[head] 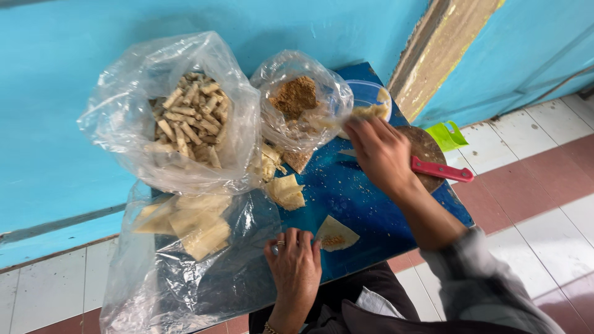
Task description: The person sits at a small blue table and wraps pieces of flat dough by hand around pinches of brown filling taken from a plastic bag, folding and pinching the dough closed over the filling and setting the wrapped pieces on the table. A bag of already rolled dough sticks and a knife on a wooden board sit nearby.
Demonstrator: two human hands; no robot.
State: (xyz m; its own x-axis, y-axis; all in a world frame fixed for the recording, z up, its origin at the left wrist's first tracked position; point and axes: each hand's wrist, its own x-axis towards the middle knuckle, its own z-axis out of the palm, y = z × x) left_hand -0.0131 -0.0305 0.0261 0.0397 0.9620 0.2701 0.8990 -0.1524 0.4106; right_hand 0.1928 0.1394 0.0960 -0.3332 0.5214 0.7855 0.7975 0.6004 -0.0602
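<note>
- Left hand (pixel 296 263): fingers (pixel 301 238) curled, tips resting on the bench (pixel 371 210) — just left of a filled wrapper (pixel 335 234).
- Right hand (pixel 378 151): fingers pressed together at the crumb bag's (pixel 300 102) mouth; whether they pinch anything, cannot tell.
- Bare bench lies between the hands.
- Red-handled knife (pixel 442 170) near the right edge.

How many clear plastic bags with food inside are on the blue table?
3. The clear plastic bag of rolled pastry sticks is at back left, the clear bag of brown crumbs beside it, and the flat clear bag of pale dough sheets in front. Others may be hidden.
</note>
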